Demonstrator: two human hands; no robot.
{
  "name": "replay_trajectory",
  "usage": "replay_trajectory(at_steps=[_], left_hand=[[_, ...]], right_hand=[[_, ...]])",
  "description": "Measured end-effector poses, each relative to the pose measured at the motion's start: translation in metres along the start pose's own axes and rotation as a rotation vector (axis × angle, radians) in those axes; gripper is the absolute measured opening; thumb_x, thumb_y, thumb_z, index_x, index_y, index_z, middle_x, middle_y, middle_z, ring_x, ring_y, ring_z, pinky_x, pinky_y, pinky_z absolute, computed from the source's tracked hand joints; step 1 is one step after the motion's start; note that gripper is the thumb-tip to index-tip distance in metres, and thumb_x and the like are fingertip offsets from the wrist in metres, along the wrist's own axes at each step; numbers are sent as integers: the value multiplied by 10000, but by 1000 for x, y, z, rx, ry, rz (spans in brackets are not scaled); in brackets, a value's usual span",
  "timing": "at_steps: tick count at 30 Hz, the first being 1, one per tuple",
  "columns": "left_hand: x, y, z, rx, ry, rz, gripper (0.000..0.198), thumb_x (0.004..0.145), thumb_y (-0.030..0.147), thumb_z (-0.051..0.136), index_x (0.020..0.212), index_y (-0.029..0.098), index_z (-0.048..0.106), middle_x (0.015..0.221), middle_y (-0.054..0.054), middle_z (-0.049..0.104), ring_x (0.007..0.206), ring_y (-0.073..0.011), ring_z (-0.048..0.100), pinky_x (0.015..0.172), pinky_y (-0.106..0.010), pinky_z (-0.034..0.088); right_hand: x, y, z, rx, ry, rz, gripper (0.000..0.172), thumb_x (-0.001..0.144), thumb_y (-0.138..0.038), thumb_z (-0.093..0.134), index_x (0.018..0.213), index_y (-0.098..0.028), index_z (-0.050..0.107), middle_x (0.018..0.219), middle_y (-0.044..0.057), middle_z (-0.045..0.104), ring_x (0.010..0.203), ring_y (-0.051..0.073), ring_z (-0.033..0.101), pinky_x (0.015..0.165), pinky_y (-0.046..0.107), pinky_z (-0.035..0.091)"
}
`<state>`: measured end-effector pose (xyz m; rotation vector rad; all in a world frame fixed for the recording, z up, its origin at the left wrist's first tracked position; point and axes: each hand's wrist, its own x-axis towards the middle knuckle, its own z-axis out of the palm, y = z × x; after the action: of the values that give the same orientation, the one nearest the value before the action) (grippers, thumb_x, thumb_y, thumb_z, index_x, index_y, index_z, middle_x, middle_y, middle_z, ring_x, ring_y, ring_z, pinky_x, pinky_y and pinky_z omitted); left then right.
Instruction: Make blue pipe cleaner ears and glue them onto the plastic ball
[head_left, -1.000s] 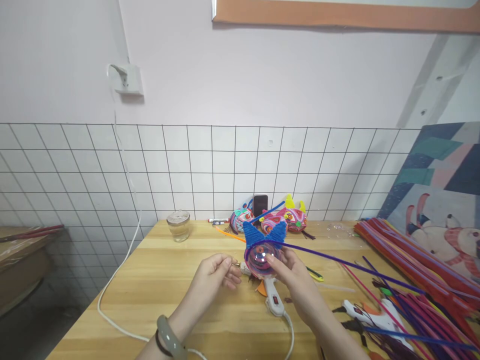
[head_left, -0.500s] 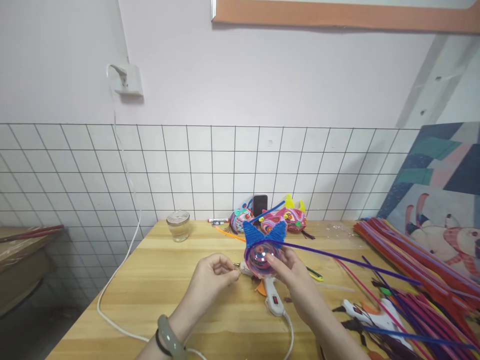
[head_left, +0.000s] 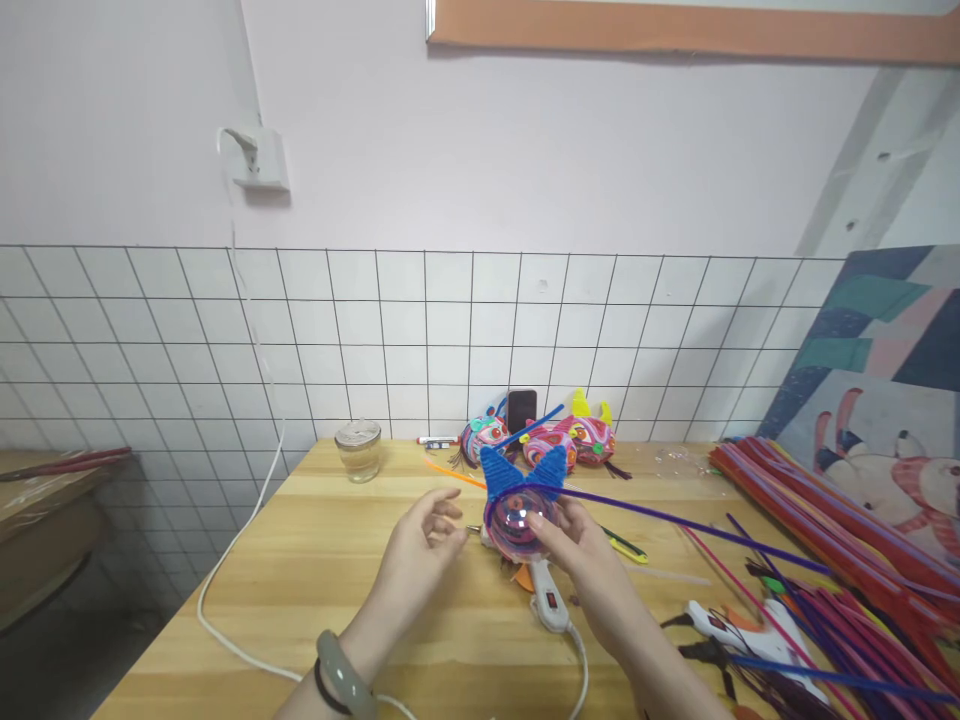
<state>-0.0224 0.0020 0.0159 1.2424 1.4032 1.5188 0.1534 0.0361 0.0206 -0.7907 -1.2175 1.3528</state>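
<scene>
In my right hand [head_left: 581, 545] is a clear plastic ball [head_left: 517, 520], with the thumb pressed against its front. Two blue pointed pipe-cleaner ears [head_left: 546, 470] stand on top of it. A purple pipe cleaner [head_left: 660, 512] curves around its upper rim and trails off far to the right. My left hand [head_left: 427, 530] hovers to the left of the ball, holding nothing, its fingers curved and apart from the thumb. Below and behind the ball lies a white hot glue gun [head_left: 551, 600]; its metal tip shows near my left fingertips, while the ball covers its middle.
Several decorated colourful balls [head_left: 589, 440] and a phone [head_left: 522, 408] stand by the wall. At the back left is a glass jar [head_left: 358, 450]. Pipe cleaners [head_left: 840, 530] and a second glue gun [head_left: 739, 630] crowd the right side. A white cord [head_left: 225, 640] crosses the left.
My left thumb and fingers have parted from a pinch, and that hand has drawn slightly left and up. The ball in my right hand has shifted slightly left.
</scene>
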Motion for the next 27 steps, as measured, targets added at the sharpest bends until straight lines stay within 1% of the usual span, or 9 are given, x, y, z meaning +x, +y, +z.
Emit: replay_trajectory(at_steps=[1, 3, 5, 8, 12, 18, 21, 24, 27], left_hand=[[-1, 1, 1, -31, -3, 10, 463, 589, 306, 725, 1014, 174, 600, 839, -46, 639, 694, -151, 579, 595, -243, 462], [-3, 4, 3, -97, -51, 3, 543, 627, 338, 706, 1119, 174, 547, 1020, -97, 599, 841, -183, 578, 689, -283, 481], [-6, 9, 5, -152, -134, -39, 495, 689, 384, 658, 1117, 159, 556, 1033, -115, 600, 867, -196, 577, 718, -303, 481], [-10, 15, 7, -225, -230, -84, 447, 716, 397, 643, 1088, 156, 581, 1004, -111, 633, 844, -200, 588, 710, -306, 483], [-11, 19, 8, -360, -320, -136, 382, 737, 377, 636, 1051, 162, 602, 986, -104, 663, 820, -203, 607, 736, -334, 489], [-14, 15, 6, -395, -259, -190, 363, 670, 312, 714, 984, 143, 647, 909, -91, 692, 749, -176, 611, 672, -276, 480], [-13, 11, 5, -397, -214, -199, 353, 645, 288, 731, 966, 157, 664, 937, -89, 698, 787, -187, 620, 691, -276, 477], [-11, 9, 5, -410, -202, -209, 349, 626, 277, 737, 951, 165, 675, 953, -92, 703, 846, -216, 626, 713, -290, 478], [-10, 9, 5, -406, -183, -209, 345, 606, 268, 744, 926, 153, 685, 930, -99, 710, 838, -225, 631, 701, -294, 482]], right_hand=[[-1, 0, 1, -8, 0, 0, 492, 646, -403, 723, 1068, -186, 594, 1099, 106, 665, 1078, 293, 566, 905, 430, 441], [-2, 0, 4, -20, -9, 3, 472, 646, -407, 721, 1043, -181, 605, 1085, 110, 670, 1053, 290, 581, 904, 427, 444], [-4, -1, 7, -17, -36, 9, 479, 634, -410, 729, 1034, -176, 605, 1085, 117, 668, 1042, 291, 587, 902, 428, 448], [-9, 1, 13, -5, -83, 2, 478, 614, -387, 752, 1010, -167, 602, 1074, 129, 672, 1018, 295, 600, 898, 435, 453], [-14, 7, 16, -9, -168, -7, 408, 675, -350, 719, 1012, -165, 582, 1076, 128, 671, 998, 285, 614, 883, 427, 468], [-17, 3, 16, -294, -240, -110, 369, 731, -288, 654, 1072, -165, 585, 1094, 109, 659, 1006, 269, 604, 889, 399, 463], [-19, -2, 17, -377, -271, -139, 350, 722, -240, 647, 1066, -190, 602, 1087, 85, 664, 1011, 272, 598, 888, 402, 462], [-21, -6, 20, -372, -284, -122, 309, 717, -218, 647, 1025, -209, 623, 1061, 69, 677, 1000, 277, 602, 884, 401, 464], [-23, -9, 22, -255, -335, -72, 309, 723, -255, 653, 1028, -214, 621, 1105, 71, 657, 1006, 275, 604, 872, 394, 477]])
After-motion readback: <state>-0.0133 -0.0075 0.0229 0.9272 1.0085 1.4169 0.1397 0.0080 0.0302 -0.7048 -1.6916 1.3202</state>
